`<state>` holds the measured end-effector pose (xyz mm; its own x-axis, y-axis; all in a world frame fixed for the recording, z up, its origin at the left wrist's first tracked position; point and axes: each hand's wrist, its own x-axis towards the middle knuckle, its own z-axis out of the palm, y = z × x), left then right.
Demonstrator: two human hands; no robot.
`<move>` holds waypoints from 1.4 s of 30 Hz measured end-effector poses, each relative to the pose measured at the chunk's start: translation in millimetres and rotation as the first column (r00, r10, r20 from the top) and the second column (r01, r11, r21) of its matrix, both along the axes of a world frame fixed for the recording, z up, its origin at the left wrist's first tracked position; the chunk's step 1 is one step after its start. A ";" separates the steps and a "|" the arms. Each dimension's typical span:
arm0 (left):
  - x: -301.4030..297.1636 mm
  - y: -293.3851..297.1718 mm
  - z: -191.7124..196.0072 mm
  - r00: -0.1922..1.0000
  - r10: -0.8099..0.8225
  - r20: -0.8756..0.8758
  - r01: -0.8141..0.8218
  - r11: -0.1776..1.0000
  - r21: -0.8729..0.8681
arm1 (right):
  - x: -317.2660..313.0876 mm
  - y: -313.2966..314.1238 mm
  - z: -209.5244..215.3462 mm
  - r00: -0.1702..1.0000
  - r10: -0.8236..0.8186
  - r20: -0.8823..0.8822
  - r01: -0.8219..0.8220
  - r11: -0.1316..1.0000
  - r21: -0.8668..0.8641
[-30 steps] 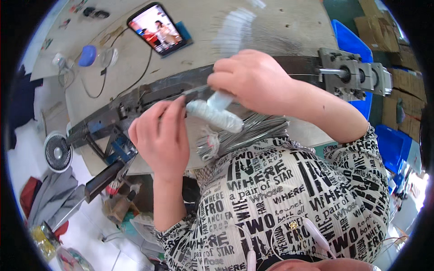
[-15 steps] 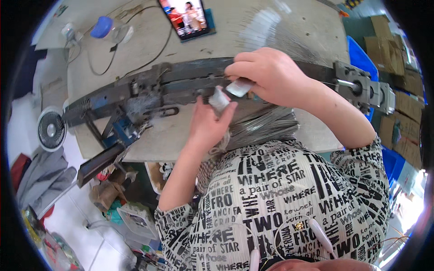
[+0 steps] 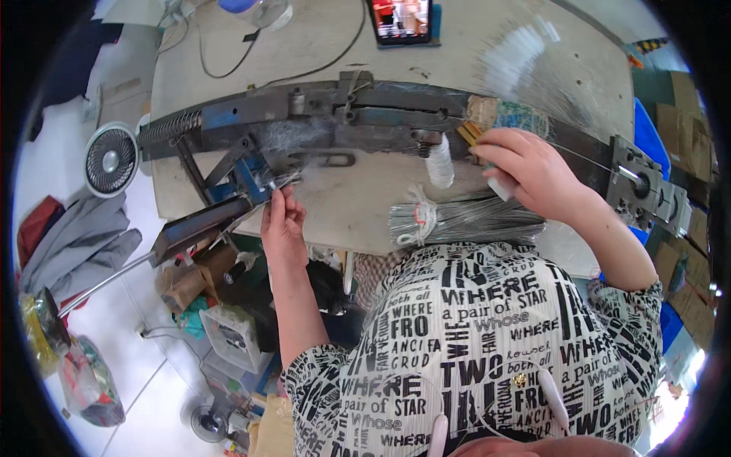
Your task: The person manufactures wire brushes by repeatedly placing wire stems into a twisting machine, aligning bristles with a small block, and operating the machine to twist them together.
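We see our left hand (image 3: 283,225) at the near left edge of the table (image 3: 594,91), fingers pinched narrow on a few thin wire strands (image 3: 276,181) that run up toward the blue clamp part (image 3: 245,177) of the long dark metal jig (image 3: 358,114). Whether the strands are fully gripped or only touched we cannot tell for certain, but the fingertips close around them. Our right hand (image 3: 533,171) rests farther right along the same jig, curled shut on a small white piece (image 3: 501,187), its fingers beside a yellowish block (image 3: 469,134) on the jig's bar. Between the two hands, a white spool of thread (image 3: 439,161) stands upright on the table just below the jig, and a tied bundle of grey wires (image 3: 457,221) lies flat near the table's front edge, close to our patterned shirt. Above the right hand, a loose fan of fine pale wires (image 3: 525,61) spreads across the tabletop. A phone (image 3: 402,17) sits at the far edge with its screen lit, cables curling to its left. Off the table to the left, a small round fan (image 3: 109,160) stands, with grey cloth (image 3: 72,247) heaped on the floor below it. Cardboard boxes (image 3: 681,129) stack at the right.
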<state>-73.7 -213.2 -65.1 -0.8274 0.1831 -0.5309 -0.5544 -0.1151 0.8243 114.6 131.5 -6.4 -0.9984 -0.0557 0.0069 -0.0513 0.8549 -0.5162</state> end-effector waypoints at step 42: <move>84.4 202.6 68.6 0.783 -0.599 0.164 0.532 0.783 0.322 | -23.1 25.1 18.0 0.953 -0.302 -0.007 0.277 0.880 -0.385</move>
<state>10.7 -10.6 3.5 -0.3800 0.7267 -0.5723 -0.7606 0.1066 0.6404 91.4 156.6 11.6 -0.9662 0.2555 0.0348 0.1242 0.5795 -0.8055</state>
